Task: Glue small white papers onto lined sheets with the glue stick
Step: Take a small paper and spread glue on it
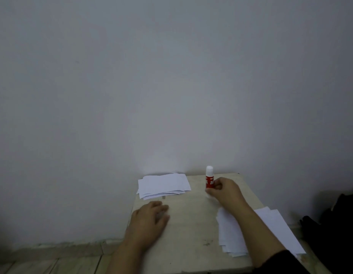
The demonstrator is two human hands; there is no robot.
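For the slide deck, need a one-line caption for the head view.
Right hand grips the upright glue stick on a small table; left hand rests flat, paper stacks beside.

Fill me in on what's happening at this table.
A person sits at a small table against a wall. Their right hand grips an upright red glue stick, white cap on. Their left hand rests flat on the tabletop. One stack of white papers lies at the far left corner, and another paper pile lies under the right forearm. Nothing looks glued yet.
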